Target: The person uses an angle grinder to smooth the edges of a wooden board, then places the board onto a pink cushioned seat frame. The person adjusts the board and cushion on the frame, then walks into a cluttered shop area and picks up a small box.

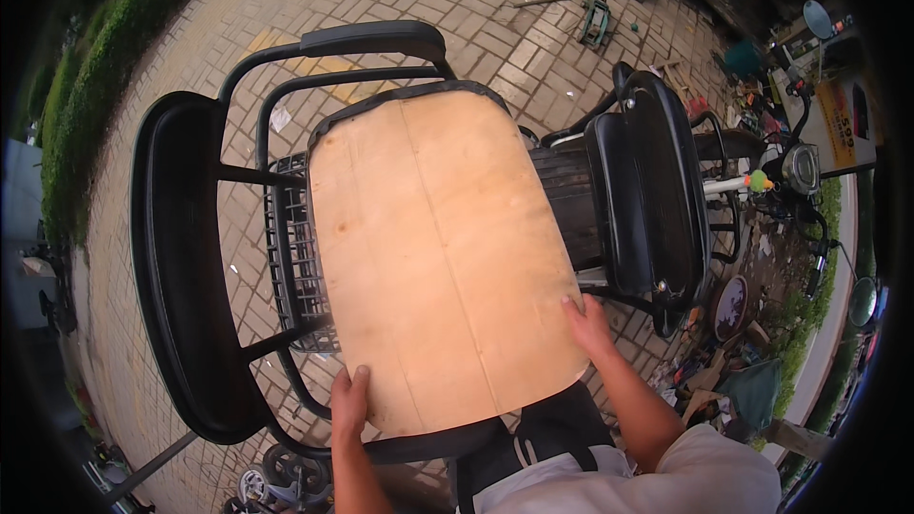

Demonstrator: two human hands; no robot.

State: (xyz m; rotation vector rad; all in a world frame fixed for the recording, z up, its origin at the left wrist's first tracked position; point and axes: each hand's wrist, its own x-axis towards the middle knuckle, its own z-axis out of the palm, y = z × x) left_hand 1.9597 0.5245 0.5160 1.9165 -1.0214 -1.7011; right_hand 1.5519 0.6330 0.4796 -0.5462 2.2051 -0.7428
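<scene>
A light plywood board point(443, 247) with rounded corners lies over the frame of a black three-wheeler, between its backrest and front seat. Dark material shows along the board's far edge. My left hand point(350, 402) grips the near left corner, thumb on top and fingers down at the side. My right hand point(588, 327) holds the right edge near its front corner, thumb on top; its other fingers are partly hidden. Whatever lies directly beneath the board is covered.
On the left stands the padded black backrest point(181, 266), with a padded armrest point(371, 38) at the far side. A wire basket point(288, 238) sits below. To the right are the black front seat point(657, 200) and handlebars point(804, 171). Scattered clutter point(705, 390) lies beyond.
</scene>
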